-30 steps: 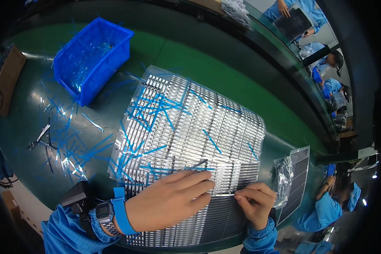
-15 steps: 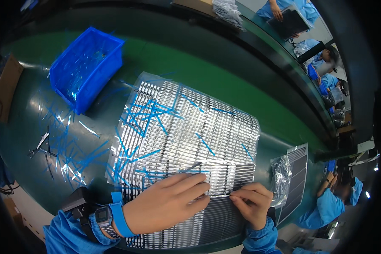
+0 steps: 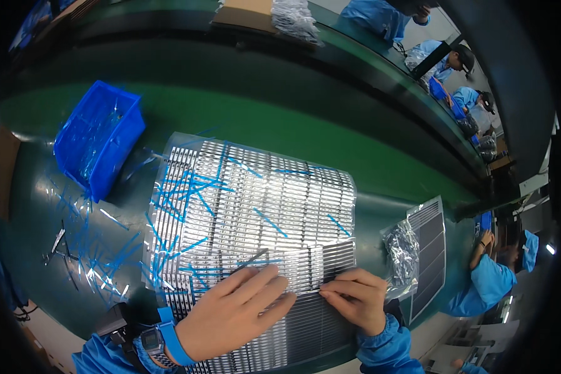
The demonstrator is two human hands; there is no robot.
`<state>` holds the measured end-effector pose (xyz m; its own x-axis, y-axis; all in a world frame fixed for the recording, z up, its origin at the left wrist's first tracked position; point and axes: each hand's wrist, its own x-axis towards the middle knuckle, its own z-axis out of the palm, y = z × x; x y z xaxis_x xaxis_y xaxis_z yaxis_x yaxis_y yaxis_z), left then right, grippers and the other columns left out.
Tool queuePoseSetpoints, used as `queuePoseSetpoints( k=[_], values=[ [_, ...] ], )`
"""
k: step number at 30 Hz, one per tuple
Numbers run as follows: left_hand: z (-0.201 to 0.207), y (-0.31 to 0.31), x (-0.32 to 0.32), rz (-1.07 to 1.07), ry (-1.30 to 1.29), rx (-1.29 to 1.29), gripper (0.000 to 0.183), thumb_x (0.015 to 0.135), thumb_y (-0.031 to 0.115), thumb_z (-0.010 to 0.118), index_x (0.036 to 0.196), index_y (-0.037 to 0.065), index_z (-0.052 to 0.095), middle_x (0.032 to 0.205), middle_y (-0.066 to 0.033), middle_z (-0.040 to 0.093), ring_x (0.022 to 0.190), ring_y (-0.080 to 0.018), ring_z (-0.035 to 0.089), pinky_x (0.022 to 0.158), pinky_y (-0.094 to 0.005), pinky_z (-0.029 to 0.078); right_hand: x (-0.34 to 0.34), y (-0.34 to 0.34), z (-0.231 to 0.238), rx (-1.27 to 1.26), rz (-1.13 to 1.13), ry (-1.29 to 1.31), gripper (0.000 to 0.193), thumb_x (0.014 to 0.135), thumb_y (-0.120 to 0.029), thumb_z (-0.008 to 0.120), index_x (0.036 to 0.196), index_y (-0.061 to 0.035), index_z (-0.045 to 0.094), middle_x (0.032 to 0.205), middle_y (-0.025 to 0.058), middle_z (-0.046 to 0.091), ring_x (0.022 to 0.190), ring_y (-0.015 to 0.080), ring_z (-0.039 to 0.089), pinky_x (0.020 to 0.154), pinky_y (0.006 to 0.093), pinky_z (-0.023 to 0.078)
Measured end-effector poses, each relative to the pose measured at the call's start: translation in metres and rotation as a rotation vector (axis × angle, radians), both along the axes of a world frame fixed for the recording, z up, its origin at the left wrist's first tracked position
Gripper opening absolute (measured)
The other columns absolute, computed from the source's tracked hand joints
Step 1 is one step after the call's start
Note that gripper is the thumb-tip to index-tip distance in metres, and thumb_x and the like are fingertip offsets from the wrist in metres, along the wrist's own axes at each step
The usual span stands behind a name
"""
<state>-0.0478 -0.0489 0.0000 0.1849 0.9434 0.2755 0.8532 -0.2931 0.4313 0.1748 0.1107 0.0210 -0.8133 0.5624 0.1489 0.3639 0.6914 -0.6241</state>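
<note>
A sheet of many thin silver, dark-dotted strips (image 3: 262,212) lies on the green table, its lower right part showing dark backing. Over its lower middle is my left hand (image 3: 237,311), palm down with fingers apart and slightly bent; any contact under the palm is hidden. A short dark grey sliver (image 3: 249,260) lies by its fingertips. At the border of the dark part, my right hand (image 3: 358,299) pinches thumb and forefinger at the end of a thin silver strip (image 3: 308,292). Several blue film slivers (image 3: 271,222) are scattered over the sheet.
A blue plastic bin (image 3: 124,134) with film scraps stands at the far left. Loose blue and silver scraps (image 3: 100,249) litter the table below it. Right of the sheet are a crumpled clear bag (image 3: 402,255) and a dark panel (image 3: 429,262). Co-workers in blue sit beyond, on the right.
The whole view has shifted, so the sheet and bin appear further left and lower. My left fingers have bent slightly; the right pinch stays at the same strip border.
</note>
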Motion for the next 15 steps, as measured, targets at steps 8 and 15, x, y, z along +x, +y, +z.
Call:
queuePoseSetpoints(
  k=[8,15],
  values=[
    [0.011,0.004,0.006,0.037,-0.049,-0.026,0.040,0.088,0.019,0.063,0.126,0.011,0.068,0.123,-0.0059,0.062,0.126,-0.0248,0.057,0.104,-0.0386,0.048,0.004,0.001,-0.006,0.034,0.011,0.040,0.021,0.074,-0.008,0.088,0.094,-0.0110,0.082,0.087,0.0034,0.070,0.071,0.0166,0.069,0.060,0.0290,0.057],
    [0.020,0.007,0.008,0.025,-0.036,-0.082,0.058,0.078,0.039,0.078,0.130,0.016,0.067,0.125,-0.0072,0.060,0.128,-0.0258,0.054,0.105,-0.0410,0.044,0.004,0.001,-0.005,0.001,0.006,0.038,0.022,0.075,-0.008,0.087,0.095,-0.0102,0.082,0.087,0.0040,0.070,0.071,0.0175,0.069,0.060,0.0289,0.056]
  ],
)
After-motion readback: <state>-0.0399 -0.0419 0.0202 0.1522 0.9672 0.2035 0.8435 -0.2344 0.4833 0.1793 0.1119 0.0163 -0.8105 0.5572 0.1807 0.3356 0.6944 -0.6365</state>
